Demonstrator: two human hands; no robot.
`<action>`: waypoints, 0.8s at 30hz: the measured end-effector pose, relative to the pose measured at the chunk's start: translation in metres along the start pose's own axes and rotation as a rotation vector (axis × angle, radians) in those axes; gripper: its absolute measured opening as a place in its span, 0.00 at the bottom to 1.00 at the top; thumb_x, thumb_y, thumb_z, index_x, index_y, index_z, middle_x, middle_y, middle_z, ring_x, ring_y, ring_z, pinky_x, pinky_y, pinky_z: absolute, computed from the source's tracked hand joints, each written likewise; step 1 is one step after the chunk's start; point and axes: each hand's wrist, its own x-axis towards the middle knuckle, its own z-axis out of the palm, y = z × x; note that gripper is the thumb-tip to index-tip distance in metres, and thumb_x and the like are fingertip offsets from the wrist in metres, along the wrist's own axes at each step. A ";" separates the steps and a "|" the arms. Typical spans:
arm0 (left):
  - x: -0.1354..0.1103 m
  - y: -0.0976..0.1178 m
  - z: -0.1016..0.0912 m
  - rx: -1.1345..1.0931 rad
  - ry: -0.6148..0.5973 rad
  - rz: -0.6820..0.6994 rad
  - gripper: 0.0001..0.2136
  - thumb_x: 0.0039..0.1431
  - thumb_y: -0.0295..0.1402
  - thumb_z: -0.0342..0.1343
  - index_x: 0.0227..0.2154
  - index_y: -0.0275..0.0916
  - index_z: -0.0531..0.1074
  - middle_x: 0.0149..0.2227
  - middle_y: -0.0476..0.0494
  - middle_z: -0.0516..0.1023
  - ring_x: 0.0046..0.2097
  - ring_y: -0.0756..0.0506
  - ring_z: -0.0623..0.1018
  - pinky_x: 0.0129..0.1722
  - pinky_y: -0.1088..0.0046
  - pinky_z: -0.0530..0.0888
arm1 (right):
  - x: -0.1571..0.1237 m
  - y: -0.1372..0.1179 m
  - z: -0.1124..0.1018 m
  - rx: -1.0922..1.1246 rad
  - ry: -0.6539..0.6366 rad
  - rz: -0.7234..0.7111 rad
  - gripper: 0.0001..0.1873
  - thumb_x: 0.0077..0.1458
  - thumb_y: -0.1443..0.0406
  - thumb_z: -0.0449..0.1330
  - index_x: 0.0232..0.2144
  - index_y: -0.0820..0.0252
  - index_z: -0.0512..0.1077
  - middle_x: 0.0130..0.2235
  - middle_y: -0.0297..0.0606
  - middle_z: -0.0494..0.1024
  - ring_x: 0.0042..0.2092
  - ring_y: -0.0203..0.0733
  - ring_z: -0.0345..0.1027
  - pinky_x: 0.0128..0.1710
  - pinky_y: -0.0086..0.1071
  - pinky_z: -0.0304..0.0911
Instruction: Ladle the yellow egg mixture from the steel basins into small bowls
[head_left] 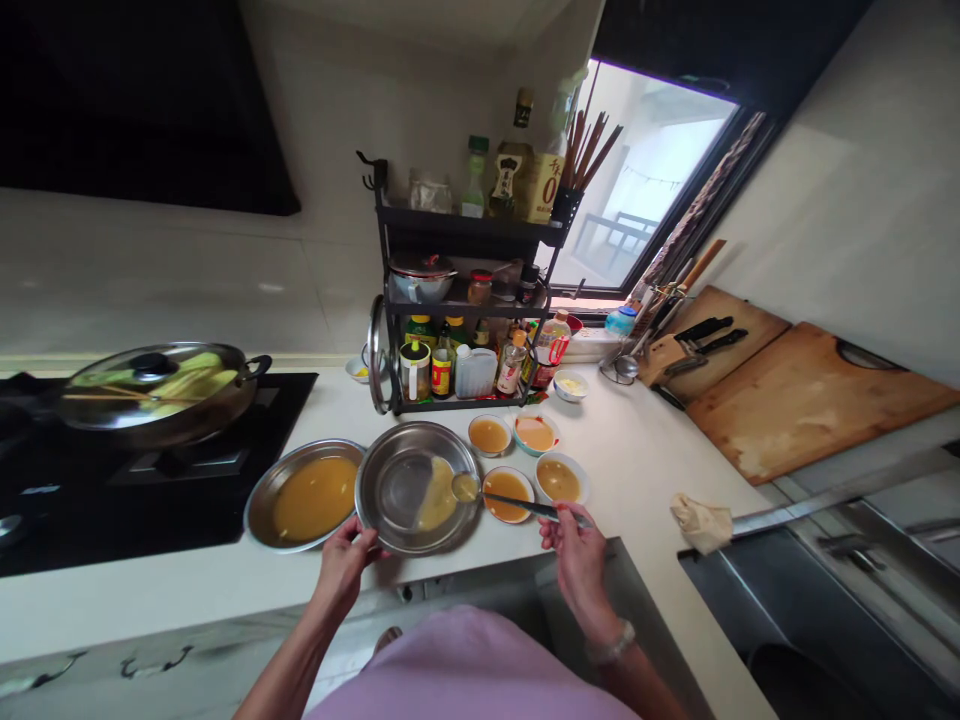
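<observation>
My left hand [349, 556] pinches the near-left rim of a steel basin [382, 500], which is tilted so that a little yellowish liquid pools at its right side. In my right hand [576, 560] is the dark handle of a ladle [466, 488]; its bowl is over the right edge of that basin and holds some liquid. Left of it stands a second steel basin [311, 490] with brownish-orange liquid. Several small bowls of similar liquid are on the right, among them a near bowl [507, 494] under the ladle's handle and another bowl [561, 480].
A black rack [465, 228] with bottles and jars stands behind the basins. A lidded pan [161, 390] sits on the stove at left. Cutting boards [817, 400] and knives [701, 332] lean at right, beyond a cloth [701, 522] by the sink [810, 600].
</observation>
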 end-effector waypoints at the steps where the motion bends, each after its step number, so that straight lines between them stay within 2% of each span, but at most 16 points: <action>1: 0.000 0.000 0.000 0.000 0.003 -0.002 0.15 0.35 0.32 0.62 0.16 0.39 0.58 0.17 0.56 0.66 0.21 0.52 0.68 0.23 0.73 0.73 | 0.001 -0.006 -0.003 -0.003 0.012 -0.005 0.17 0.45 0.56 0.64 0.32 0.61 0.68 0.20 0.32 0.73 0.20 0.34 0.66 0.17 0.25 0.60; 4: 0.000 0.002 0.001 0.005 0.013 -0.003 0.14 0.34 0.32 0.62 0.16 0.39 0.58 0.17 0.56 0.66 0.21 0.53 0.67 0.23 0.73 0.73 | 0.008 -0.023 -0.019 -0.016 0.058 -0.046 0.16 0.44 0.56 0.64 0.32 0.61 0.68 0.20 0.32 0.73 0.20 0.35 0.66 0.18 0.26 0.61; 10: 0.000 0.005 0.003 0.023 0.037 -0.002 0.14 0.33 0.32 0.63 0.15 0.38 0.59 0.17 0.56 0.66 0.22 0.52 0.67 0.24 0.73 0.73 | 0.026 -0.041 -0.063 -0.050 0.238 -0.177 0.17 0.44 0.57 0.64 0.32 0.63 0.69 0.20 0.33 0.74 0.21 0.36 0.69 0.19 0.27 0.63; 15: 0.000 0.005 0.004 0.027 0.034 -0.012 0.14 0.32 0.33 0.63 0.15 0.38 0.60 0.17 0.56 0.66 0.22 0.52 0.68 0.24 0.73 0.74 | 0.032 -0.048 -0.087 -0.223 0.324 -0.263 0.18 0.47 0.55 0.62 0.34 0.63 0.69 0.21 0.33 0.74 0.22 0.37 0.69 0.21 0.29 0.65; 20: 0.000 0.008 0.005 0.040 0.023 -0.008 0.14 0.32 0.34 0.63 0.16 0.38 0.61 0.17 0.56 0.67 0.21 0.52 0.69 0.24 0.73 0.74 | 0.024 -0.053 -0.096 -0.536 0.269 -0.425 0.17 0.54 0.54 0.55 0.37 0.63 0.69 0.23 0.34 0.74 0.22 0.38 0.69 0.26 0.33 0.68; 24: 0.000 0.008 0.005 0.049 0.031 -0.013 0.14 0.31 0.35 0.64 0.17 0.38 0.63 0.18 0.56 0.68 0.21 0.52 0.69 0.24 0.73 0.74 | 0.019 -0.057 -0.102 -0.707 0.129 -0.679 0.14 0.57 0.57 0.52 0.36 0.59 0.71 0.29 0.37 0.75 0.24 0.37 0.70 0.28 0.34 0.69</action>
